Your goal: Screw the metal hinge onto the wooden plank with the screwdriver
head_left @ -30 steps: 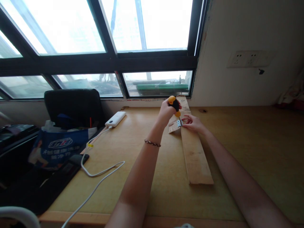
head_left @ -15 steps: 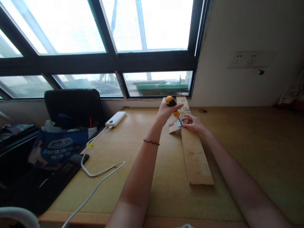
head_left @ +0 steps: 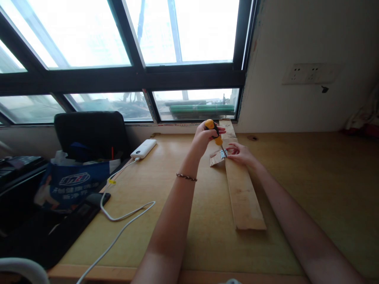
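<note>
Screwdriver [head_left: 218, 139] tip at a metal hinge [head_left: 223, 154], on a wooden plank [head_left: 240, 181].
The plank begins short of the tabletop's [head_left: 296, 177] near edge and runs toward the far edge; beyond its middle, the right hand [head_left: 241, 154] rests fingers narrowly by the hinge, whether pinching it I cannot tell. A small wood piece [head_left: 215, 159] sits left; the left hand [head_left: 204, 136] holds the screwdriver's handle. Likely step: turning a screw; the next turn seems to call for a seated tip and steady hinge.
</note>
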`<state>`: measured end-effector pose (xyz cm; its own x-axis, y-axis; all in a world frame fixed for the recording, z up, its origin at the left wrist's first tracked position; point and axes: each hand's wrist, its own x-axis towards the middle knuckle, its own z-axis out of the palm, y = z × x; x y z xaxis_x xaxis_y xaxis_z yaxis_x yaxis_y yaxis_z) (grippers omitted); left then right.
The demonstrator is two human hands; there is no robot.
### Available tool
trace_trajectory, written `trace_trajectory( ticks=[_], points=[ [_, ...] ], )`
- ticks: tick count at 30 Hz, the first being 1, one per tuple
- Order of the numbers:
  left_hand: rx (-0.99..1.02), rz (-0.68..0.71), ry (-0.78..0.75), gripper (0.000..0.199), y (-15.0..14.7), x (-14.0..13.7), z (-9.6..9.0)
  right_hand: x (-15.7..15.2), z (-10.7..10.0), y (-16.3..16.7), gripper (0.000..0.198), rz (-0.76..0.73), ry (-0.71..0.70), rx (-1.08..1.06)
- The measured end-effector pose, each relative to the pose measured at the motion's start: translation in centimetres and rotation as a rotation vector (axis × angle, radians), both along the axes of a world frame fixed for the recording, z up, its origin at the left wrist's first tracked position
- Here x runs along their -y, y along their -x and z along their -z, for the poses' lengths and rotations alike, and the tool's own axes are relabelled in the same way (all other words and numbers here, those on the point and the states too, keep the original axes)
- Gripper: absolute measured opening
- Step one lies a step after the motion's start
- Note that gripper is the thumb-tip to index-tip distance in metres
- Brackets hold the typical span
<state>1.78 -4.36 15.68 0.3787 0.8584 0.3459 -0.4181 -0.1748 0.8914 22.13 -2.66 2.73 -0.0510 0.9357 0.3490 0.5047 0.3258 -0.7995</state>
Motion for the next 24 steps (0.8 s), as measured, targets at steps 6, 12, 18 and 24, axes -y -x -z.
trace_trajectory(
  ticks=[6,12,18,24],
  points=[
    [0.081,0.001,-0.018,0.023,0.1,0.2,-0.2,-0.1,0.1,0.0,0.06,-0.003,0.008,-0.006],
    [0.015,0.165,-0.195,0.028,-0.1,0.9,-0.5,0.1,-0.1,0.1,0.061,-0.009,0.003,-0.011],
    [-0.199,0.379,-0.443,0.026,-0.6,1.4,-0.7,0.8,-1.1,0.3,0.051,-0.002,0.003,0.052],
    [-0.25,0.412,-0.546,0.02,-0.7,3.2,-1.7,1.0,-1.5,0.3,0.042,0.065,0.038,0.121]
  ],
)
